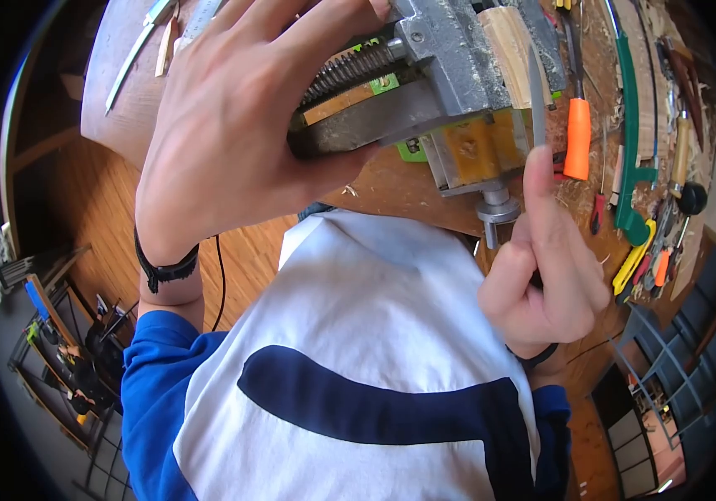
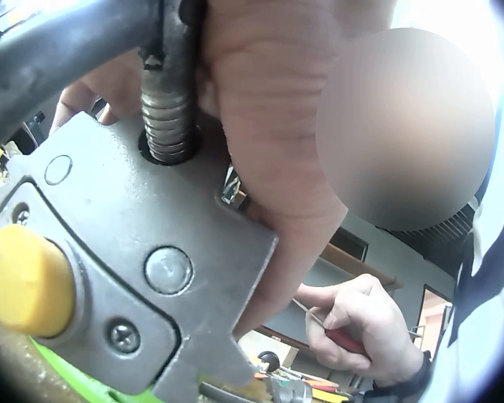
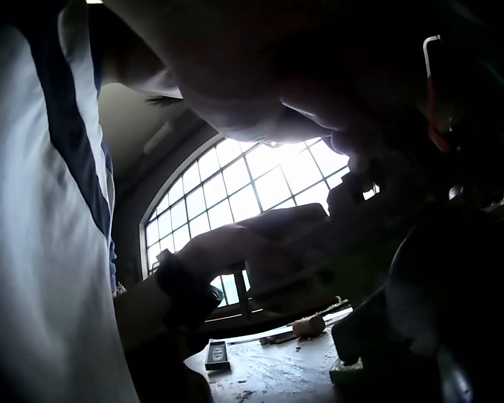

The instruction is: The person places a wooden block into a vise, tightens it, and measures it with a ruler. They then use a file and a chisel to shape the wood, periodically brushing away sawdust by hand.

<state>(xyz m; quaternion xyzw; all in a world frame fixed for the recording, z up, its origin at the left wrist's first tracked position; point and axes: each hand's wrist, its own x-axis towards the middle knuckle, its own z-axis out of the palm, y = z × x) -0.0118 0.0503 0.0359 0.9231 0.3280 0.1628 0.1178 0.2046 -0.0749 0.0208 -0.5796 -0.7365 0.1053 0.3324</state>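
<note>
A grey metal vise (image 1: 425,63) holds a pale wood block (image 1: 515,54) upright in its jaws. My left hand (image 1: 233,125) grips the vise's near side, fingers over the top and thumb beneath the plate. The left wrist view shows the vise (image 2: 185,227) close up, with its threaded screw (image 2: 170,122). In my right hand (image 1: 554,275) is a slim file-like tool, its pointed grey blade (image 1: 537,96) lying along the wood block's right side. The right index finger stretches along the blade; the other fingers curl round the red handle (image 2: 344,340).
To the right lie an orange-handled tool (image 1: 577,138), a long green tool (image 1: 627,125), a yellow cutter (image 1: 635,255) and several other hand tools. Thin blades and a wood strip (image 1: 168,50) lie at upper left. Below the vise juts a metal clamp screw (image 1: 498,206).
</note>
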